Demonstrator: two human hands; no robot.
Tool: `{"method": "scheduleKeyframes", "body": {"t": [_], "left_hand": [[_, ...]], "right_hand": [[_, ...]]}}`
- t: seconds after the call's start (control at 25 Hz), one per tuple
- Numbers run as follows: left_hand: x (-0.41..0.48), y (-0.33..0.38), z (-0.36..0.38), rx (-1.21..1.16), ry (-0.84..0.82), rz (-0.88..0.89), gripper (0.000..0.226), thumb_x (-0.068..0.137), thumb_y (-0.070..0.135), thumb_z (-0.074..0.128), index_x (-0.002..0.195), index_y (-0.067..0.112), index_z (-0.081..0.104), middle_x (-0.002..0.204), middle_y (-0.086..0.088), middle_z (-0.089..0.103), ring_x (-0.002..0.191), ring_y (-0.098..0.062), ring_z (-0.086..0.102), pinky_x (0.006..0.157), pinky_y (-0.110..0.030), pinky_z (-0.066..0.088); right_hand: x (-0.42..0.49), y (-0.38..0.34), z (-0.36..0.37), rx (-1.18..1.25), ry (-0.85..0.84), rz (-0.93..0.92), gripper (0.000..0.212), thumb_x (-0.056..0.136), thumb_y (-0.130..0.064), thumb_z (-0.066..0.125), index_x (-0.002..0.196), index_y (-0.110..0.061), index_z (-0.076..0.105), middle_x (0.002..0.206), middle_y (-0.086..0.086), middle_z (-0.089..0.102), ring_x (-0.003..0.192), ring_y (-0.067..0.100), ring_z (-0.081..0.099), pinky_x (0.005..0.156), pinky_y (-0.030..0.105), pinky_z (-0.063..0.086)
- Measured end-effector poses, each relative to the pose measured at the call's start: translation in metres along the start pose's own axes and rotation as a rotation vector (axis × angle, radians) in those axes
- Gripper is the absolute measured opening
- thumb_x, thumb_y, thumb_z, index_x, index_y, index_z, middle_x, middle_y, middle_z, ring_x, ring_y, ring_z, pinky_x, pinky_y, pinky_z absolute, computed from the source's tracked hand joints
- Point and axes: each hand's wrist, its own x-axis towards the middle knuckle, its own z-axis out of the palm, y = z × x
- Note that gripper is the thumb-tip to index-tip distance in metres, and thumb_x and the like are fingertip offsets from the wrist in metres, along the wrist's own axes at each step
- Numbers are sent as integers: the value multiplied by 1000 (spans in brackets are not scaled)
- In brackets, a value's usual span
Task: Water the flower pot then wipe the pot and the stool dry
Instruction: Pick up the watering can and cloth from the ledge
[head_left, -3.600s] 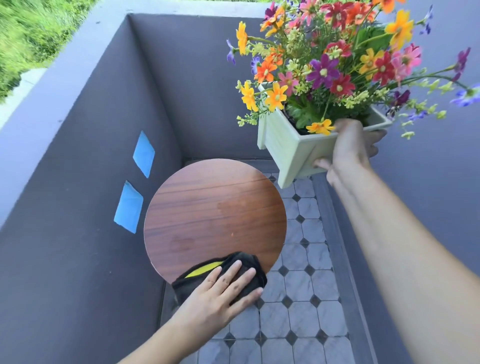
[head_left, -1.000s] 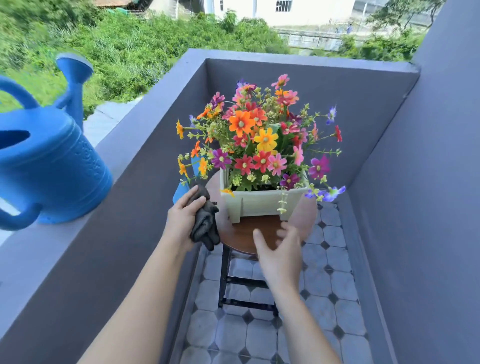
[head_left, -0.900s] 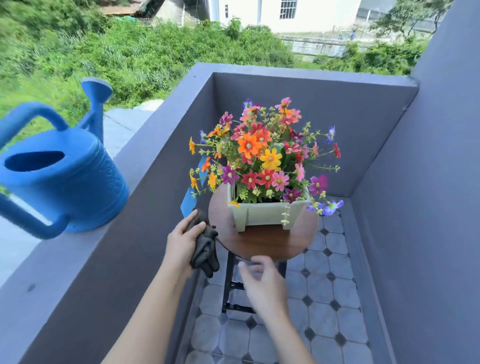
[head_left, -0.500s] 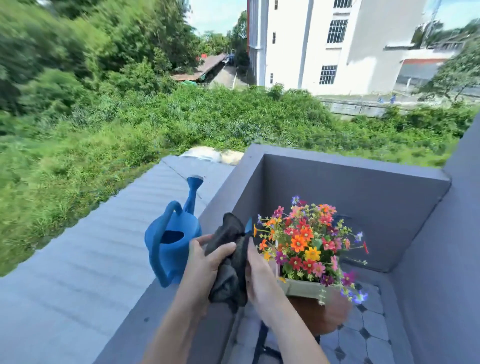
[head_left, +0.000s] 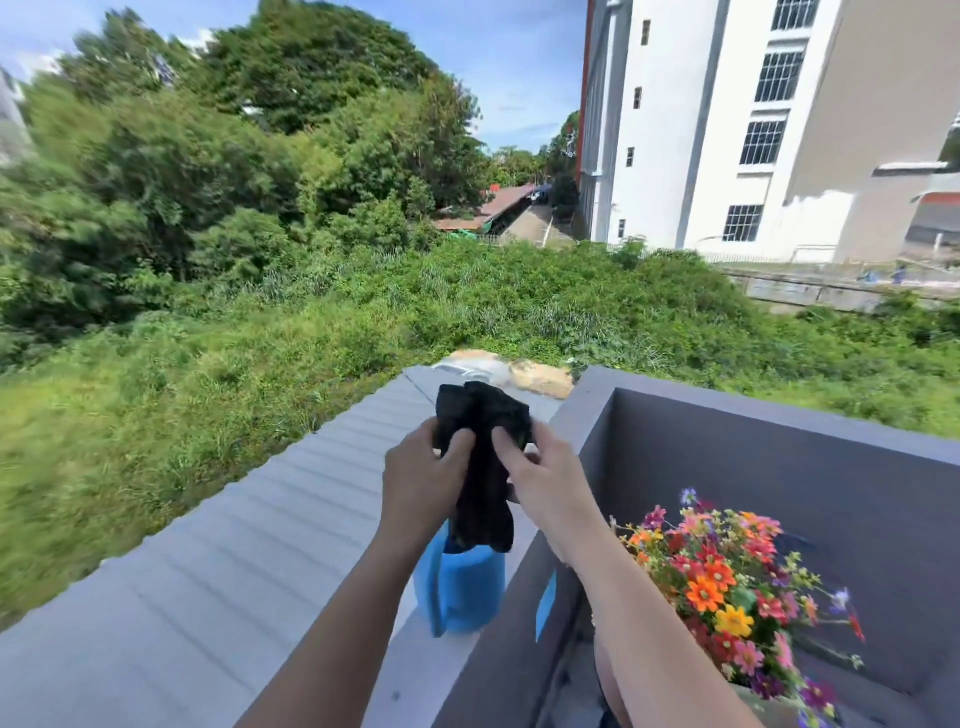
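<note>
Both hands hold a black cloth up at chest height over the grey ledge. My left hand grips its left side and my right hand pinches its right side; the cloth hangs bunched between them. Under the cloth a blue watering can stands on the ledge, partly hidden by my arms. The bunch of colourful flowers shows at the lower right; only a corner of its pale pot is visible. A sliver of the brown stool top peeks out beside my right forearm.
A grey balcony wall encloses the corner with the flowers. A ribbed grey roof stretches to the left of the ledge. Blue tape marks the inner wall. Grass, trees and a white building lie beyond.
The pot went back onto the stool. My view has tilted up and both hands have lifted the cloth higher, now gripping it together above the watering can.
</note>
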Motion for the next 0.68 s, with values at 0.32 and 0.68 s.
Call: {"method": "scheduleKeyframes", "body": {"t": [0.32, 0.68], "left_hand": [[29, -61, -32, -126, -141, -239, 39, 90, 48, 44, 80, 13, 58, 82, -1, 59, 78, -20, 53, 68, -36, 41], [68, -141, 8, 240, -203, -152, 28, 91, 38, 53, 84, 12, 47, 71, -4, 55, 72, -23, 52, 54, -27, 32]], "right_hand": [[10, 16, 24, -171, 14, -56, 21, 96, -31, 47, 108, -21, 62, 97, -7, 67, 91, 10, 60, 70, 13, 43], [49, 100, 51, -373, 44, 212, 22, 97, -26, 45, 115, -16, 36, 91, 6, 57, 69, 10, 50, 59, 28, 41]]}}
